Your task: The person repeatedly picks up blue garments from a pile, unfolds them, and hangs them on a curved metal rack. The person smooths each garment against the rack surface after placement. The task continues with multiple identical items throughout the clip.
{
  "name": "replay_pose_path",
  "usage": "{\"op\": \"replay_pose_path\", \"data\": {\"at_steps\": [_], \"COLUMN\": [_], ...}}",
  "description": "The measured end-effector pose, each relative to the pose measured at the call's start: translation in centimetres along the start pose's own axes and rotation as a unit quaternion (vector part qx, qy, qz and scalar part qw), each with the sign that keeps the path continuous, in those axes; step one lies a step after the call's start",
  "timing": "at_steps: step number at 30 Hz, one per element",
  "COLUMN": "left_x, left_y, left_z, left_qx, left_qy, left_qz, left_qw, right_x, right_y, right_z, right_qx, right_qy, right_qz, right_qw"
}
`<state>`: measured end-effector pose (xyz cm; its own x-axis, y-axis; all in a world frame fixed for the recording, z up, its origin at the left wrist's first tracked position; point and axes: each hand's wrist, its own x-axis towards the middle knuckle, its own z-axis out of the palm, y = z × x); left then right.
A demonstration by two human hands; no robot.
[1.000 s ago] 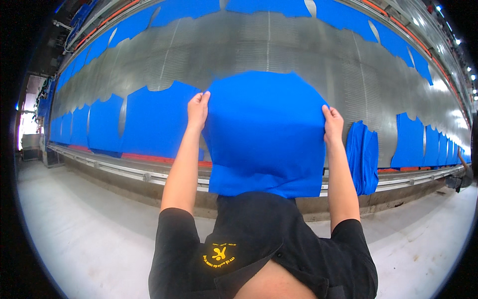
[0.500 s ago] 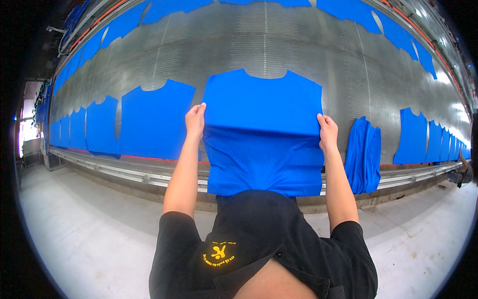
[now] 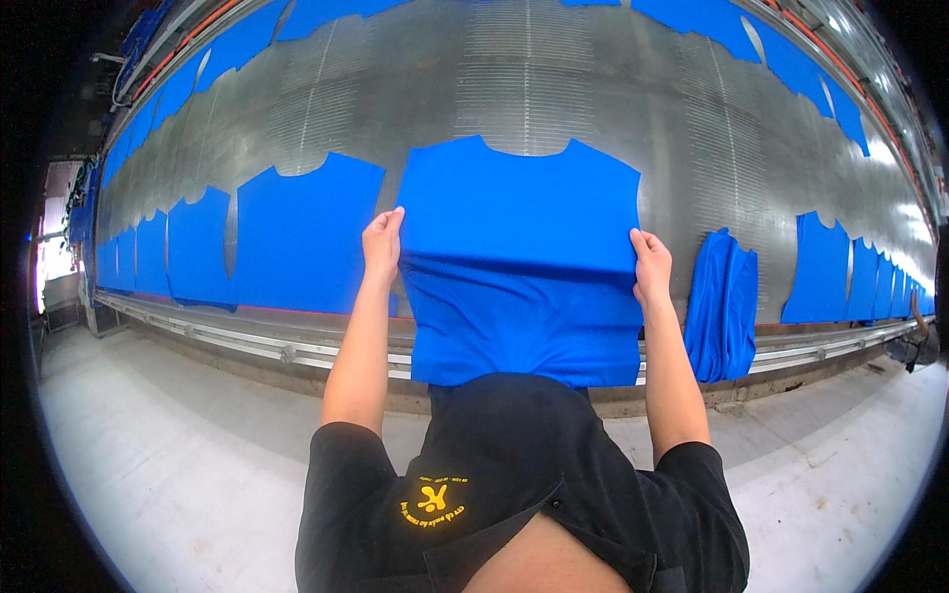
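A blue cut fabric panel (image 3: pixel 524 208), shaped like a shirt body with a curved neckline, lies in front of me on a long grey metal table (image 3: pixel 425 89). Its upper part is flat, while wrinkles run across the lower part, which hangs over the near edge against my body. My left hand (image 3: pixel 383 240) pinches the panel's left side edge. On the opposite side edge, a little lower, my right hand (image 3: pixel 650 265) is closed in a similar pinch. The fabric is drawn taut between the two hands.
More blue panels (image 3: pixel 306 232) lie along the near edge at left, and others (image 3: pixel 838 272) at far right. A folded blue fabric bundle (image 3: pixel 722 306) drapes over the edge by my right arm. Blue panels (image 3: pixel 692 25) line the far side. A metal rail (image 3: pixel 247 341) runs along the near edge.
My left hand has shifted slightly left, taking the panel's side edge with it. At the top middle, less blue fabric shows along the table's far side. My right hand has barely moved.
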<state>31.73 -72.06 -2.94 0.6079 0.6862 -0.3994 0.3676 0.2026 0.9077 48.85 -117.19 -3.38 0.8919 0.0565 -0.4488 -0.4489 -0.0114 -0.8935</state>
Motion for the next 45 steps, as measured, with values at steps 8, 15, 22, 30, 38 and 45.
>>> {"op": "replay_pose_path", "data": {"at_steps": [8, 15, 22, 30, 38, 45], "left_x": [-0.2, -0.9, -1.0, -1.5, -1.7, -1.7], "left_y": [-0.8, -0.2, -0.6, -0.6, -0.9, -1.3], "left_z": [0.0, 0.2, -0.1, 0.0, 0.1, 0.0], "left_qx": [-0.010, -0.015, 0.002, 0.005, -0.002, -0.012], "left_qy": [-0.018, -0.005, 0.006, 0.006, 0.003, -0.001], "left_qz": [-0.008, -0.011, -0.012, -0.013, -0.025, -0.024], "left_qw": [1.000, 1.000, 1.000, 1.000, 1.000, 1.000], "right_x": [-0.1, -0.2, -0.5, -0.5, -0.3, -0.6], "right_y": [0.1, 0.5, 0.4, 0.6, 0.9, 0.9], "right_z": [-0.1, -0.4, -0.3, -0.4, -0.6, -0.5], "right_qx": [0.012, 0.018, 0.019, 0.021, 0.013, 0.022], "right_qy": [0.019, 0.017, 0.017, 0.016, 0.018, 0.017], "right_qz": [0.006, 0.009, 0.012, 0.010, 0.011, 0.012], "right_qw": [1.000, 1.000, 1.000, 1.000, 1.000, 1.000]}}
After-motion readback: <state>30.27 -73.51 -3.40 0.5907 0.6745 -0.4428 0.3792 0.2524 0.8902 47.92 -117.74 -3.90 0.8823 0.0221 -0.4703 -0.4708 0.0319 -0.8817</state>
